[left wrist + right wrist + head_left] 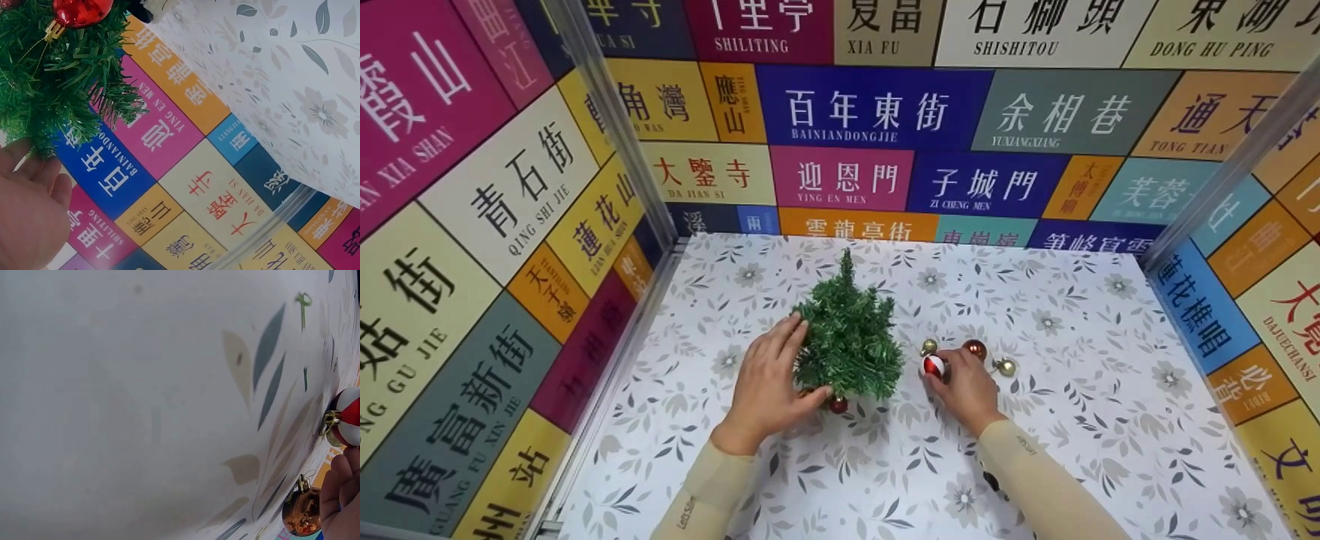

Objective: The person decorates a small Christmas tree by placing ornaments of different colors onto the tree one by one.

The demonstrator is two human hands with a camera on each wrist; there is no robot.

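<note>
A small green artificial Christmas tree (847, 337) stands upright mid-table. My left hand (771, 375) lies along its left side, fingers extended against the branches and thumb spread toward the lower front. A shiny red bauble (838, 405) hangs low on the tree near that thumb; the left wrist view shows a red bauble (87, 11) with a gold cap and cord. To the right of the tree, my right hand (966, 390) pinches a red-and-white striped bauble (934, 366). Its gold cap shows in the right wrist view.
Around my right hand lie a small gold bauble (929, 346), a coppery red bauble (975, 349) and another gold bauble (1006, 367). A leaf-and-flower patterned cloth (697, 315) covers the table. Sign-printed panels (877, 105) rise at the back and both sides, with metal posts at the corners.
</note>
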